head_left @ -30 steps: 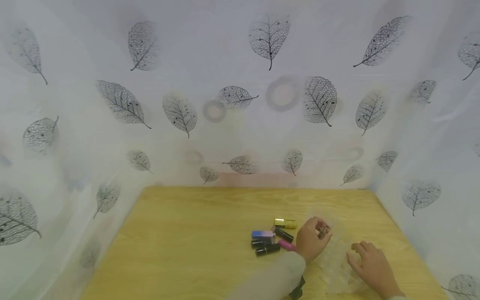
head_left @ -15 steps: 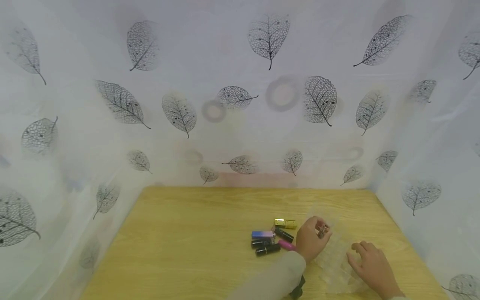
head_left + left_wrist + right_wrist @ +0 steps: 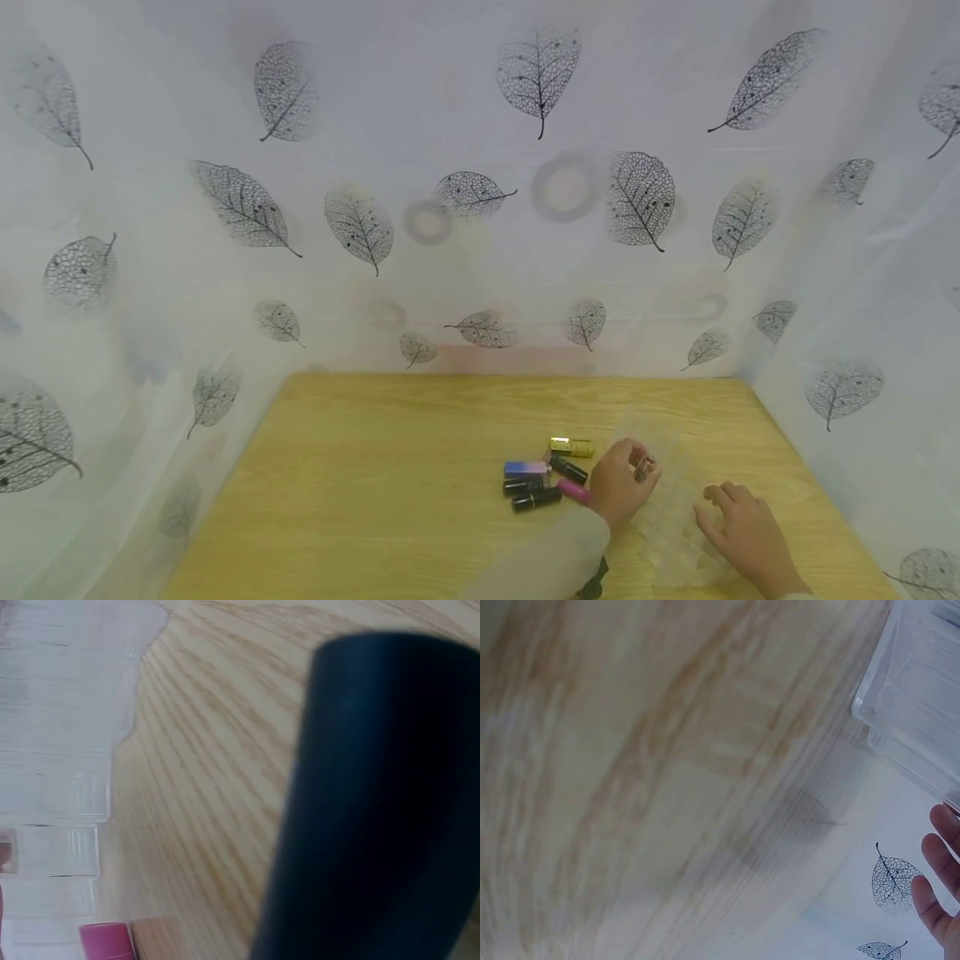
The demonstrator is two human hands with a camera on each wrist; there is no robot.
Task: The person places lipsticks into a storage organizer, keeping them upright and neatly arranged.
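1. Pinched between thumb and fingers of the left hand (image 3: 621,487): a small shiny item (image 3: 645,468), brownish and partly see-through, too small and too covered to identify. Held just over the left part of a clear plastic tray (image 3: 663,521).
2. Left hand nearly closed, with curled fingers. Right hand (image 3: 748,533) at the tray's right side, loosely bent, thumb and forefinger well parted, nothing visible between. In the right wrist view, spread fingers, with the uppermost fingertip at the tray's edge.
3. Beneath and between both hands: the tray, divided into rows of small compartments, lying aslant on the table. In the left wrist view, stepped walls along one side.
4. Just left of the left hand: a pink tube (image 3: 574,490), with one end behind the hand.
5. Farther left, in a loose cluster, all lying on their sides: a gold tube (image 3: 572,447) at the far edge; a slanted black tube (image 3: 567,469) below; a blue-and-purple tube (image 3: 527,470) to the left; two more black tubes, one (image 3: 523,486) just below the blue one and another (image 3: 536,499) nearest the person.
6. Across the lower part of the table (image 3: 360,500): a pale left sleeve (image 3: 551,554), partly covering a dark thing (image 3: 594,581). Large in the left wrist view: a blurred dark cylinder (image 3: 382,802).
7. Around the table: a whitish sheet (image 3: 420,108) printed with dark leaves (image 3: 538,75).
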